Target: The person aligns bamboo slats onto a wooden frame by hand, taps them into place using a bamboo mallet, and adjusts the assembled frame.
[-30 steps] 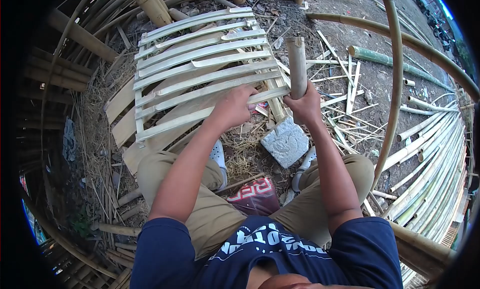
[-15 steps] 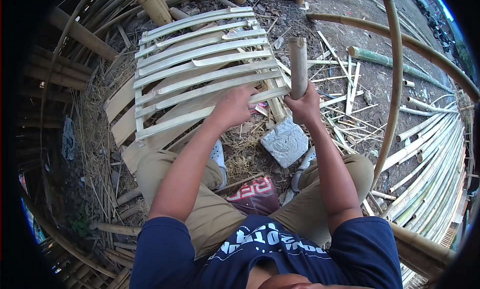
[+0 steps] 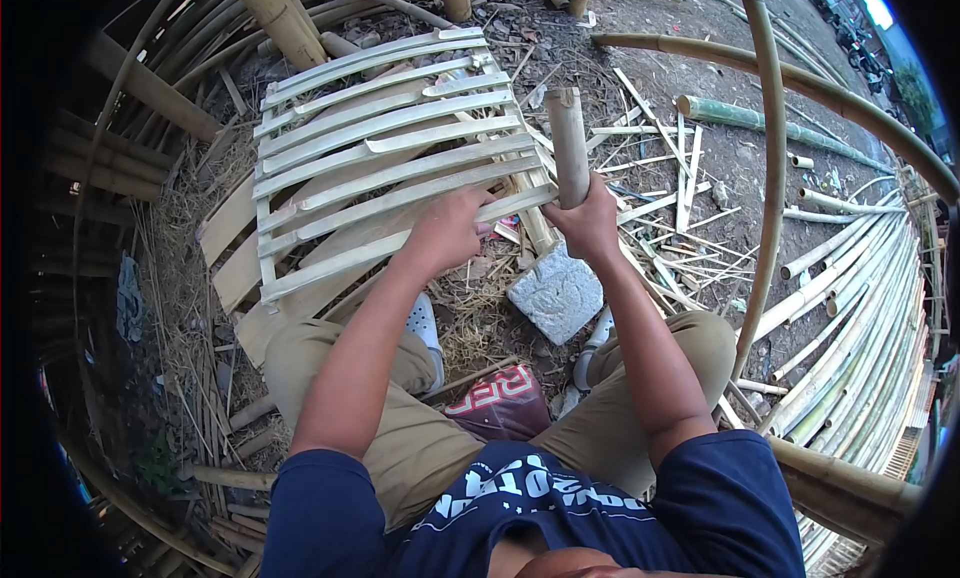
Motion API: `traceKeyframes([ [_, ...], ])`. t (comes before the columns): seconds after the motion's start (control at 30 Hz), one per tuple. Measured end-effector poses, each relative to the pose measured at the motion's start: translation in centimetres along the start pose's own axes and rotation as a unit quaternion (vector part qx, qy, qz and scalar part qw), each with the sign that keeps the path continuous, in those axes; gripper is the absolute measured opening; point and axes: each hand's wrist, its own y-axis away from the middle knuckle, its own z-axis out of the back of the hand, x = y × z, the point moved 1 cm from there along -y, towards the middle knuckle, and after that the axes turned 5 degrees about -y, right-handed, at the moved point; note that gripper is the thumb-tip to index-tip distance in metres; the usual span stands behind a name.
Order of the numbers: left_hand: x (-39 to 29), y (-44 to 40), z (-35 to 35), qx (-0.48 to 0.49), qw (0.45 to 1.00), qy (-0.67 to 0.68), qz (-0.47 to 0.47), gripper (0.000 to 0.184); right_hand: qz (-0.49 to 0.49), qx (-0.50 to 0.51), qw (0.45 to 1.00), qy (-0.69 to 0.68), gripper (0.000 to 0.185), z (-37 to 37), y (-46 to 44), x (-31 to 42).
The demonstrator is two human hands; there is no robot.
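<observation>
A slatted bamboo panel [image 3: 385, 168] lies on the ground ahead of my knees, made of several pale split slats across side strips. My left hand [image 3: 447, 230] is closed on the nearest bamboo slat [image 3: 340, 270], toward its right part; some fingertips are hidden. My right hand [image 3: 588, 220] is wrapped round the lower part of a short, thick bamboo pole [image 3: 567, 143], held upright beside that slat's right end. Just below the right hand sits a rough whitish stone block [image 3: 560, 296], close to the panel's right side strip.
Wide flat boards [image 3: 228, 223] lie under the panel. Thin bamboo offcuts [image 3: 690, 173] are scattered to the right, near a green bamboo pole [image 3: 770, 123]. A stack of split bamboo [image 3: 850, 308] fills the far right. A curved upright pole [image 3: 772, 178] stands right of my arm.
The whole view has shifted slightly, so the panel and both hands appear a little farther left and lower. Both hands keep their holds on the slat and the short pole.
</observation>
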Motion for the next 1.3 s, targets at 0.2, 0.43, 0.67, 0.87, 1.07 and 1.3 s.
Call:
traceKeyframes([
  [0.2, 0.0, 0.1, -0.1, -0.007, 1.0, 0.002, -0.006, 0.039, 0.007, -0.003, 1.0, 0.002, 0.064, 0.0, -0.1, -0.4],
  [0.43, -0.7, 0.1, 0.7, 0.022, 1.0, 0.006, 0.01, 0.042, 0.003, -0.007, 1.0, -0.006, 0.064, -0.1, 0.0, -0.6],
  [0.67, -0.3, 0.2, 0.4, 0.007, 1.0, 0.008, 0.002, 0.04, 0.01, -0.009, 1.0, -0.017, 0.063, -0.2, -0.1, -0.9],
  [0.87, -0.8, 0.4, 0.9, 0.028, 0.999, 0.011, 0.019, 0.042, 0.016, 0.002, 1.0, -0.015, 0.064, 0.1, 0.1, -0.4],
  [1.07, -0.7, 0.3, 0.7, 0.031, 0.999, 0.005, 0.02, 0.042, 0.014, 0.004, 1.0, -0.008, 0.064, -0.2, -0.4, -1.2],
  [1.3, -1.1, 0.4, 1.1, 0.034, 0.999, -0.001, 0.024, 0.043, 0.016, -0.006, 1.0, 0.003, 0.066, -0.1, -0.2, -0.6],
])
